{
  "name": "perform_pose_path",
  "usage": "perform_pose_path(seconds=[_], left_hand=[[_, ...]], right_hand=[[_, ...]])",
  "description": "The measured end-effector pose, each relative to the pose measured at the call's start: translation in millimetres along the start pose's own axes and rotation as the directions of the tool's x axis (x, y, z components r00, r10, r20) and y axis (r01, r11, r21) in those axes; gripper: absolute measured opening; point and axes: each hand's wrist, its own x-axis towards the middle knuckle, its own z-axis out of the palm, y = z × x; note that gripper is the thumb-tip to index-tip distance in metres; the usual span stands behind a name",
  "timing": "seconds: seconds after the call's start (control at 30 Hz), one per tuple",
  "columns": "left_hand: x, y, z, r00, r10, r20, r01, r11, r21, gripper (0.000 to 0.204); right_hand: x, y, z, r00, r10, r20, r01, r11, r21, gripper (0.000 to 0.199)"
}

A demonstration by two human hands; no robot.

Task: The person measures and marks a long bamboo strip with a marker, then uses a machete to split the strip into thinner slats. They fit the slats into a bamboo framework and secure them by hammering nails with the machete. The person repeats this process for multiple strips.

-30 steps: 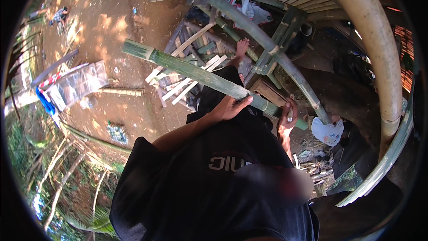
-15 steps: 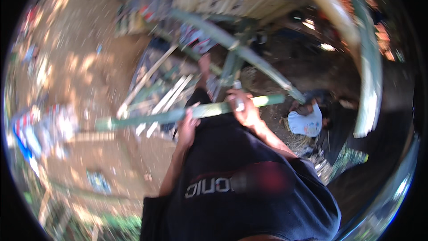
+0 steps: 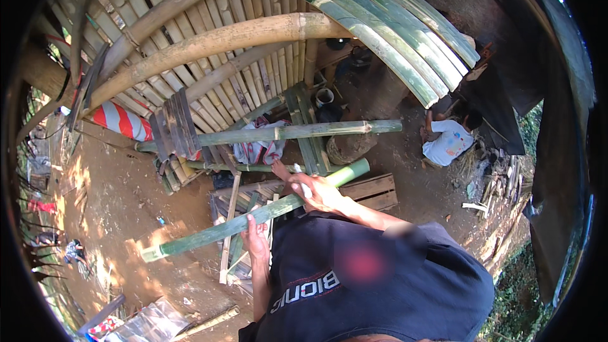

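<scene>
Green bamboo pole: long, rigid, likely heavy and slick. Left hand cups it from beneath; right hand wraps it further up, near mid-length.

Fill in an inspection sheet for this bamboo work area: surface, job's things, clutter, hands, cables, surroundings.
Surface: bare earth ground, sunlit in patches.
Job's things: long green bamboo pole, held slanting above a wooden pallet.
Clutter: split bamboo strips, cloth draped on a horizontal pole, small pot.
Hands: left hand closed on the pole from below; right hand closed higher up.
Cables: nothing seen.
Surroundings: bamboo slat wall, stacked curved green bamboo, another person crouching nearby.
</scene>
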Motion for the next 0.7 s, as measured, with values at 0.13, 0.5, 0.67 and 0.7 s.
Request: perform_pose_path(seconds=[0.13,0.5,0.67,0.7], left_hand=[[0,19,32,0.998,0.035,0.045,-0.042,0.986,0.164,0.037],[41,99,81,0.945,0.136,0.297,-0.217,0.940,0.263,0.033],[51,131,116,0.889,0.184,0.419,-0.278,0.944,0.176,0.032],[48,138,127,0.893,0.186,0.409,-0.283,0.940,0.191,0.034]], right_hand=[[-17,-21,-32,0.985,0.059,-0.164,-0.050,0.997,0.055,0.034],[-108,23,-133,0.705,0.175,-0.687,-0.329,0.939,-0.099,0.024],[-132,12,-124,0.627,0.390,-0.674,-0.367,0.911,0.186,0.029],[-136,9,-120,0.597,0.445,-0.668,-0.345,0.894,0.287,0.029]])
